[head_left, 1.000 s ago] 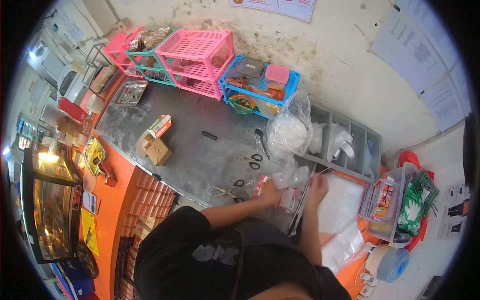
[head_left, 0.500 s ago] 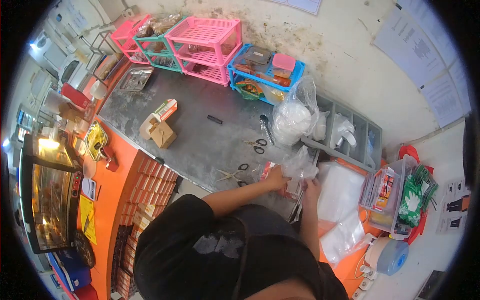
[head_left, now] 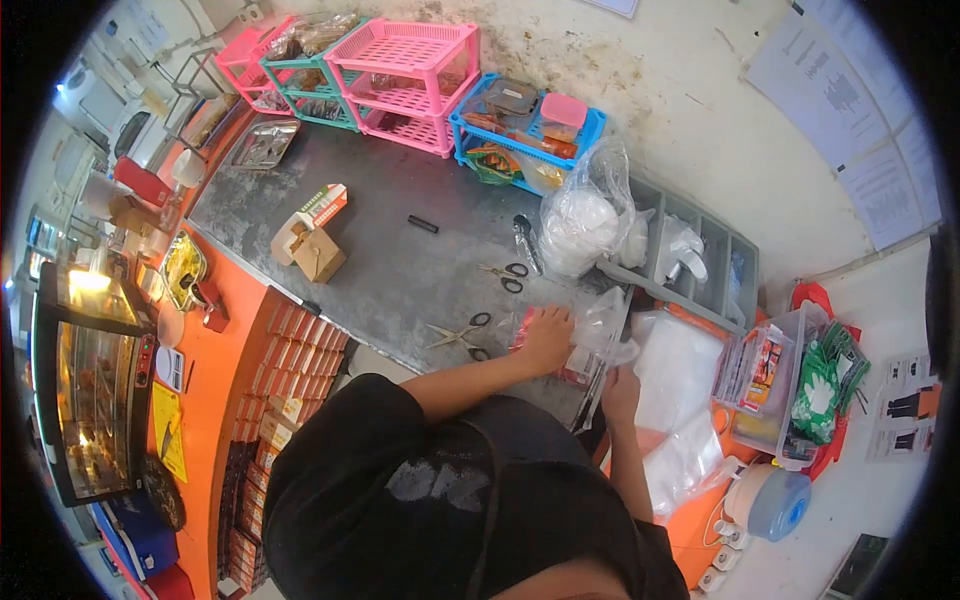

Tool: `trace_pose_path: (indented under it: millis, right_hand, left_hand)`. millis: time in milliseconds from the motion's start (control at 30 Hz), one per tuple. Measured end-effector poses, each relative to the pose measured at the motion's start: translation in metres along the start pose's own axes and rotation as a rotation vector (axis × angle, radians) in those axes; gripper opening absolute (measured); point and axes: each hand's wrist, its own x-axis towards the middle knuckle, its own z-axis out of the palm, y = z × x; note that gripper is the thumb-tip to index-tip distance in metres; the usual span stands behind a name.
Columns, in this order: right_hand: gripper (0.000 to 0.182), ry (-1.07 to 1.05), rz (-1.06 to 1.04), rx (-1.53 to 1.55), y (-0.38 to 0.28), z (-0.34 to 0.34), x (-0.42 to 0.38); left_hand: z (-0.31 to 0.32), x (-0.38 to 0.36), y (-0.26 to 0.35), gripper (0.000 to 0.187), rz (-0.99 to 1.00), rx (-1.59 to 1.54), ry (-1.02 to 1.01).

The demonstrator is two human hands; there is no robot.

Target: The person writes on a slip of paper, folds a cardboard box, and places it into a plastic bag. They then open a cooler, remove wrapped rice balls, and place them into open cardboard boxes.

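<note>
My left hand (head_left: 548, 342) lies palm down with its fingers apart on a red packet (head_left: 522, 328) in clear plastic, by the counter's front edge. My right hand (head_left: 620, 394) is closed at the lower edge of a crumpled clear plastic bag (head_left: 600, 325); its fingertips are partly hidden. Flat clear plastic bags (head_left: 680, 370) lie just right of it. Left of my left hand are an open pair of scissors (head_left: 460, 335) and a second pair (head_left: 508, 276) farther back.
A cardboard box (head_left: 318, 254) and a black marker (head_left: 423, 224) rest on the grey counter (head_left: 385, 285). Behind stand pink racks (head_left: 400, 95), a blue basket (head_left: 530, 155) and bagged white containers (head_left: 580, 230). A grey divided tray (head_left: 700, 290) and a clear bin (head_left: 785, 390) stand right.
My left hand has moved slightly left and spread flat, letting go of the bag's upper part. My right hand is slightly lower, and the bag sits lower. The view has shifted a little.
</note>
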Motion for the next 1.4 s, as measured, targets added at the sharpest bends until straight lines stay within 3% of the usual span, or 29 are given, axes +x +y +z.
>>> trace_pose_path:
  millis: [67, 100, 200, 267, 333, 400, 433, 500, 533, 567, 600, 667, 733, 800, 867, 933, 1000, 1100, 1167, 1333, 1400]
  right_hand:
    - [0.016, 0.076, 0.386, 0.4, -0.009, -0.002, 0.004]
    - [0.016, 0.075, 0.386, 0.401, -0.015, 0.001, 0.006]
    - [0.021, 0.083, 0.45, 0.52, -0.035, 0.017, 0.008]
    - [0.026, 0.168, 0.062, 0.18, -0.033, 0.049, 0.009]
    - [0.026, 0.2, 0.017, 0.18, -0.043, 0.057, 0.009]
    - [0.026, 0.234, -0.029, 0.182, -0.049, 0.059, 0.01]
    - [0.025, 0.229, -0.011, 0.271, -0.046, 0.062, 0.005]
    - [0.024, 0.224, 0.009, 0.36, -0.043, 0.057, 0.006]
    - [0.025, 0.069, -0.021, 0.413, -0.044, 0.045, 0.012]
    - [0.027, -0.088, -0.049, 0.464, -0.044, 0.038, 0.013]
    - [0.027, -0.091, -0.045, 0.462, -0.041, 0.043, 0.008]
    - [0.024, 0.071, -0.013, 0.238, -0.037, 0.053, -0.001]
    - [0.023, 0.085, -0.074, 0.132, -0.033, 0.055, -0.002]
    - [0.022, 0.088, -0.147, 0.041, -0.038, 0.058, 0.001]
    - [0.021, -0.121, 0.189, 0.604, -0.046, 0.058, 0.007]
    - [0.02, -0.108, 0.185, 0.626, -0.068, 0.045, 0.013]
    - [0.02, -0.084, 0.182, 0.646, -0.085, 0.026, 0.021]
    - [0.018, -0.133, 0.209, 0.514, -0.089, 0.021, 0.027]
    - [0.018, -0.104, -0.023, 0.209, -0.082, 0.023, 0.03]
    - [0.017, -0.027, -0.112, 0.061, -0.081, 0.018, 0.024]
    - [0.017, -0.039, -0.138, 0.021, -0.076, 0.02, 0.019]
  left_hand:
    - [0.015, -0.002, -0.002, 0.037, -0.121, -0.106, -0.057]
    - [0.023, -0.003, -0.003, 0.035, -0.237, -0.212, -0.121]
    - [0.008, -0.002, -0.002, 0.037, -0.248, -0.249, -0.213]
    - [0.009, -0.006, -0.009, 0.034, -0.223, -0.289, -0.202]
    - [0.016, -0.009, -0.019, 0.032, -0.205, -0.326, -0.184]
    - [0.025, -0.011, -0.031, 0.028, 0.139, -0.215, -0.117]
    - [0.014, -0.011, -0.03, 0.028, 0.138, -0.213, -0.116]
    - [-0.017, -0.009, -0.024, 0.023, 0.466, -0.03, 0.314]
    - [-0.012, -0.008, -0.027, 0.023, 0.467, -0.032, 0.313]
    - [-0.004, -0.008, -0.031, 0.021, 0.391, -0.018, 0.105]
    - [0.004, -0.009, -0.033, 0.02, 0.313, -0.005, -0.102]
    - [-0.001, -0.007, -0.022, 0.02, 0.234, -0.026, -0.122]
    - [0.002, -0.006, -0.014, 0.019, 0.142, -0.045, -0.139]
    - [0.01, -0.009, -0.01, 0.02, -0.131, -0.181, -0.149]
    - [0.016, -0.006, -0.017, 0.022, -0.239, -0.297, -0.102]
    - [0.012, -0.002, -0.022, 0.024, -0.331, -0.416, -0.052]
    - [-0.005, 0.005, -0.019, 0.03, -0.445, -0.468, -0.183]
    - [-0.003, 0.005, -0.024, 0.031, -0.394, -0.447, -0.159]
    - [0.003, 0.004, -0.026, 0.033, -0.404, -0.438, -0.132]
    - [0.026, 0.01, -0.036, 0.034, -0.441, -0.506, -0.17]
    - [0.038, 0.013, -0.036, 0.043, -0.881, -1.297, -0.283]
